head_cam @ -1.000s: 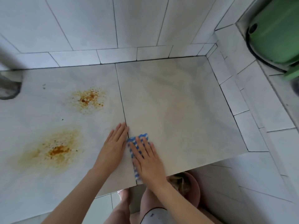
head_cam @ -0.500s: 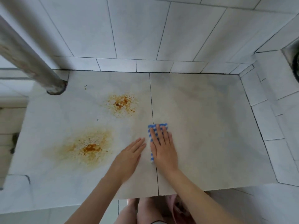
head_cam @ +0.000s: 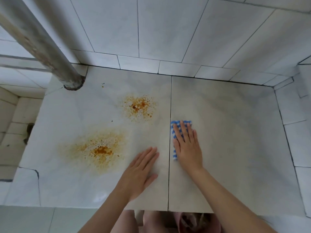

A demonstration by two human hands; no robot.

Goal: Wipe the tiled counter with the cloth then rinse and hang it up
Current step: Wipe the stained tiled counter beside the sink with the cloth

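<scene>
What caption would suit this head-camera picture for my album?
Right hand presses a checked cloth on the counter, left hand flat beside it; orange stains unwiped.

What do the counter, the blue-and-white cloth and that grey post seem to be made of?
Counter: probably glazed ceramic tile, faintly glossy, marbled slabs split by a dark joint.
Cloth: seemingly woven fabric, blue-white checks, flattened under the right hand.
Post: perhaps painted metal, worn brownish patches.

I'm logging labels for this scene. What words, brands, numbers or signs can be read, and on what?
None can be read. The cloth under the right hand has only a blue-and-white pattern; the counter, wall tiles and pipe carry no lettering.
</scene>
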